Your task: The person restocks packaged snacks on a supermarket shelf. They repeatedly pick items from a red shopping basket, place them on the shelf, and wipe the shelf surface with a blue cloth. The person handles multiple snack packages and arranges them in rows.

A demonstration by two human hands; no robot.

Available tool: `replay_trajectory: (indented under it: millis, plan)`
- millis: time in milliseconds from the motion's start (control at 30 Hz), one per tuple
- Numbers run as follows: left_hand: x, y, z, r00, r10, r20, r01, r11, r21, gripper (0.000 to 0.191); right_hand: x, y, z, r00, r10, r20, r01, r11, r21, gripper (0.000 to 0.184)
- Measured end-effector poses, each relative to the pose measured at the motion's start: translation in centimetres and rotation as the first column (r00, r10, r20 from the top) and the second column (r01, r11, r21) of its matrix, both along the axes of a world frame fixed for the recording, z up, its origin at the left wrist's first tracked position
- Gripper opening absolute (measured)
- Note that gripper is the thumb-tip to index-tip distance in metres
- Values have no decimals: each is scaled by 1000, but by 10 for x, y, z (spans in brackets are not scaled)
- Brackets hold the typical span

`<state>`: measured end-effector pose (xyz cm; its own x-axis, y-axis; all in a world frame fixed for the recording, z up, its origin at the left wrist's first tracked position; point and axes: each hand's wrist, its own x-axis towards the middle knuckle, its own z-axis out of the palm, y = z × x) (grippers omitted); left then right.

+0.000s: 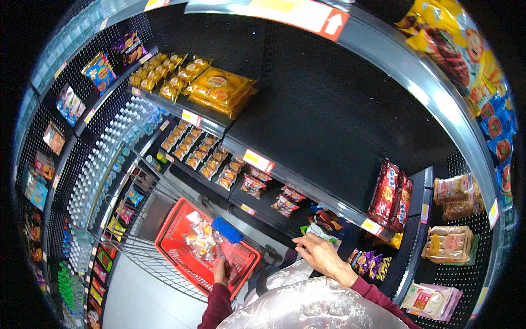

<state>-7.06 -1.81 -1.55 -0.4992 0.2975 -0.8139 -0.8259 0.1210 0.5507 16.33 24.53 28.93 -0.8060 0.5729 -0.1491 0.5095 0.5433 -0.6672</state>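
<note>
My left hand (221, 272) reaches over a red plastic basket (164, 238), its fingers curled around what looks like the handle of a blue duster (227, 230). The duster's fluffy head lies across the basket's far right side. Beside it in the basket are clear-wrapped packaged snacks (201, 238). My right hand (320, 255) is held out over my lap, palm down, with loosely bent fingers and nothing visible in it. It is nearest to green and white snack packets (322, 233) on the low shelf; contact cannot be told.
A wire shopping cart (164, 267) stands around the basket. Black shelving (328, 123) rises ahead, bearing wrapped buns (218, 86), small cakes (209, 162) and red cookie bags (384, 191). Water bottles (98, 164) line the left shelves. Bread packs (450, 244) sit at right.
</note>
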Motion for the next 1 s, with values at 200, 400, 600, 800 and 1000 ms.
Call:
replay_trajectory:
  millis: [200, 400, 600, 800, 1000]
  plan:
    - [26, 18, 100, 423, -284, -861, -109, 927, -359, 75, -13, 0, -1, 993, 59, -98, -62, 998, -29, 27]
    - [51, 108, 229, 456, -273, -847, 287, 946, -150, 89, -17, 1, 0, 983, -21, -185, -12, 985, -175, 32]
    - [82, 187, 289, 238, -310, -921, 591, 798, -116, 100, 1, 10, 11, 909, -293, -298, 167, 907, -386, 43]
    - [120, 220, 315, -11, -363, -932, 729, 635, -256, 99, 28, 13, 13, 724, -564, -397, 366, 802, -472, 43]
    - [148, 243, 323, 103, -320, -942, 913, 407, -38, 81, 75, 21, 24, 574, -681, -455, 527, 733, -431, 37]
